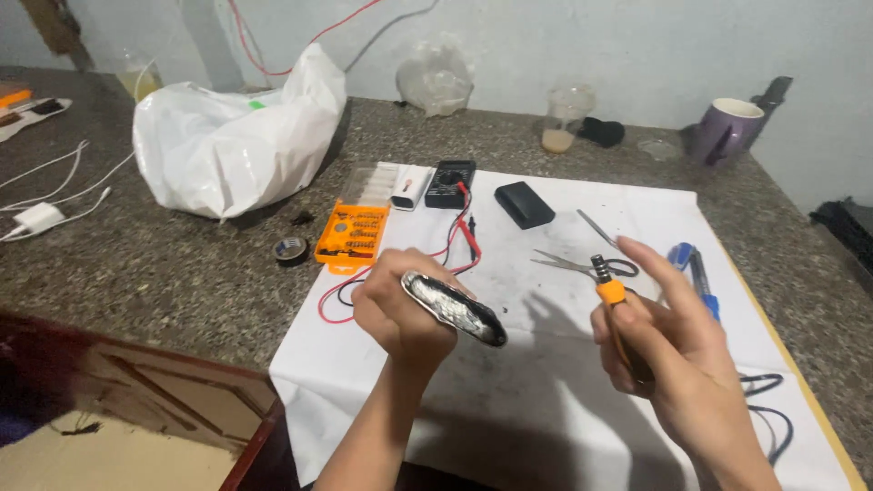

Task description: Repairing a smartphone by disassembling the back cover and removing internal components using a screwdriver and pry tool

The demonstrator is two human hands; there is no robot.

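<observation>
My left hand (pixel 400 314) grips a small flat oblong device (pixel 455 309) with a silvery, shiny face and dark rim, held edge-up above the white sheet (pixel 509 418). My right hand (pixel 668 350) holds a screwdriver (pixel 611 300) with an orange collar and dark handle, its metal tip pointing up; the forefinger and thumb are spread. The two hands are a short gap apart, the screwdriver tip to the right of the device.
On the sheet lie an orange bit set (pixel 353 235), a black multimeter (pixel 451 184) with red and black leads, a black box (pixel 524 204), scissors (pixel 582 265), tweezers and a blue tool (pixel 696 273). A white plastic bag (pixel 227 145), tape roll (pixel 291 249), purple mug (pixel 727 130) sit on the stone counter.
</observation>
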